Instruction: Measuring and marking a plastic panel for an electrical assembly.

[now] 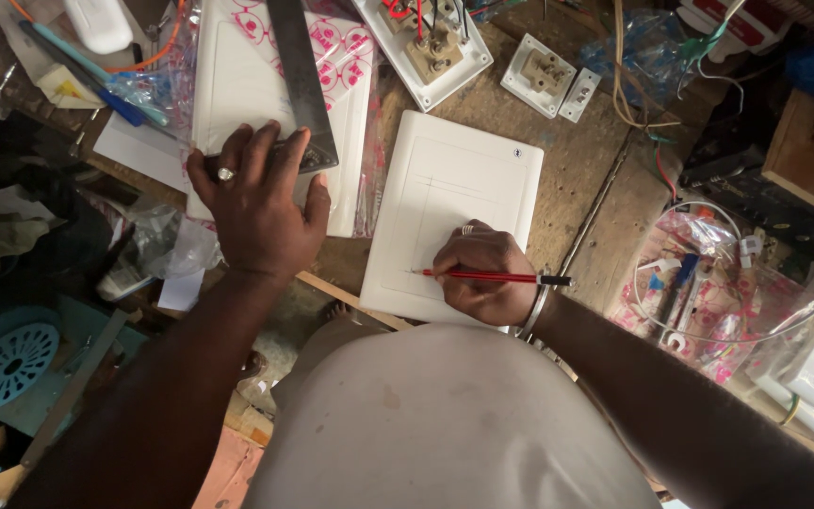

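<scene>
Bare wood [572,179] between white plate [454,212] and socket parts [546,75]; clutter crowds elsewhere

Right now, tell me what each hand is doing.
Left hand: open, fingers spread, pressing on the metal square.
Right hand: closed on the red pencil, tip at the white plate.

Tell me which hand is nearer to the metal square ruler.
Left. The left hand rests on the metal square ruler, fingers pressing its lower end. The right hand is away to its right, holding a red pencil on the white plate.
</scene>
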